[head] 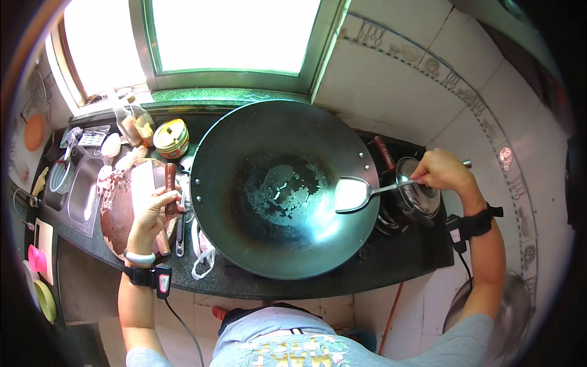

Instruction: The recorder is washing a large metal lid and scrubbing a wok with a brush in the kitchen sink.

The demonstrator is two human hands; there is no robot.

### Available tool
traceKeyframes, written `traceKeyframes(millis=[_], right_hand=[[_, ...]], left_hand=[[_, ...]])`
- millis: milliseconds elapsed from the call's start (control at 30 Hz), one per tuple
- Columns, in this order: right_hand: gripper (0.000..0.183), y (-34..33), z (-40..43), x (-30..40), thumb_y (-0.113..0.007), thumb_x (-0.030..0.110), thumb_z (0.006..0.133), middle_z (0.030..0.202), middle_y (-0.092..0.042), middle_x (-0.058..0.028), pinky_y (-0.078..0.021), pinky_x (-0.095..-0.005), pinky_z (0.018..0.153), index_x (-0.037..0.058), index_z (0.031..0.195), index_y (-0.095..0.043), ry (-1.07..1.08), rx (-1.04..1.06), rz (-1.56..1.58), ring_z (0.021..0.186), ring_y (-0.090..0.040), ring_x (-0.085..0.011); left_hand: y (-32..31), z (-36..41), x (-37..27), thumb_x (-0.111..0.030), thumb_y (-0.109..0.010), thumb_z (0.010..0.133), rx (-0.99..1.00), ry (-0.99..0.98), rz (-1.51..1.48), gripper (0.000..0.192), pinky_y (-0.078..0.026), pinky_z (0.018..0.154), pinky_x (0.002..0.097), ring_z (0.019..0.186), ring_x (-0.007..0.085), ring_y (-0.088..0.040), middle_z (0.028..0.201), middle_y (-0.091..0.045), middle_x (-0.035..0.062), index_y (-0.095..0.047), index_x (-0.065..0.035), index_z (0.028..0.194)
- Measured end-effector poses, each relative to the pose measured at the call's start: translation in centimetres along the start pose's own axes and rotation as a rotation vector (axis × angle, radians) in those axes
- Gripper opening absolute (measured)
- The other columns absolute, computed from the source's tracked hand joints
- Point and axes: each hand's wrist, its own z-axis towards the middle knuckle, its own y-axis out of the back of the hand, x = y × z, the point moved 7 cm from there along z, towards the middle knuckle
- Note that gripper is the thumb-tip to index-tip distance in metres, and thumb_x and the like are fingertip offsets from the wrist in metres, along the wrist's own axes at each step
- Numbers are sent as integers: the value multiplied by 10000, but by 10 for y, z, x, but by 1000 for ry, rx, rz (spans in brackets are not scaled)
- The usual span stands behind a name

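Note:
A large dark wok (238,137) stands in front of me, with a small patch of cloudy liquid (286,186) at its bottom. My left hand (158,208) grips the wok's brown left handle (170,176). Between the fingers and thumb of my right hand (442,169) is the shaft of a metal spatula (353,195). The spatula's wide blade hangs over the right inner side of the wok; whether it touches the wall is unclear. The wok's other brown handle (384,152) sticks out at the right, free of any hand.
Left of the wok, a round chopping board (112,229) bears raw meat (110,183) and a cleaver (143,181). Behind are bottles (143,121) and a lidded jar (171,137). A sink (85,192) lies farther left. A lidded pot (419,190) stands under my right hand.

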Motion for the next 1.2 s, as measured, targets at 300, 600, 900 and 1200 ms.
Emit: traceKeyframes(millis=[300, 600, 900, 1200], right_hand=[[154, -111, 57, 75, -690, 166, 761, 768, -685, -120, -513, -325, 679, 117, 901, -729, 101, -37, 453, 701, -670, -226], [182, -57, 98, 172, -705, 84, 751, 772, -706, -96, -514, -240, 637, 89, 932, -727, 185, -305, 847, 671, -664, -99], [156, 153, 104, 340, -652, 54, 775, 655, -672, -54, -483, -250, 590, 13, 910, -717, 247, -317, 443, 596, -602, -82], [114, 138, 203, 648, -580, 101, 807, 785, -643, -99, -507, -345, 656, 37, 820, -672, 447, -509, 670, 687, -611, -201]], left_hand=[[-17, -13, 4, -242, -642, 876, -13, -40, 48, 197, -523, 672, 262, 737, 122, -663, 861, -671, 35, -604, -93, 999], [85, -100, -22, -214, -621, 896, -247, -240, 23, 405, -504, 761, 262, 923, 161, -638, 1097, -608, 69, -499, -57, 1249], [391, -342, 107, -131, -654, 851, -951, -191, 377, 364, -519, 775, 306, 860, 194, -636, 1044, -618, 119, -544, 17, 1165], [455, -601, 246, -78, -710, 751, -1367, 343, 828, 475, -490, 845, 376, 973, 301, -585, 1109, -573, 196, -525, 39, 1174]])
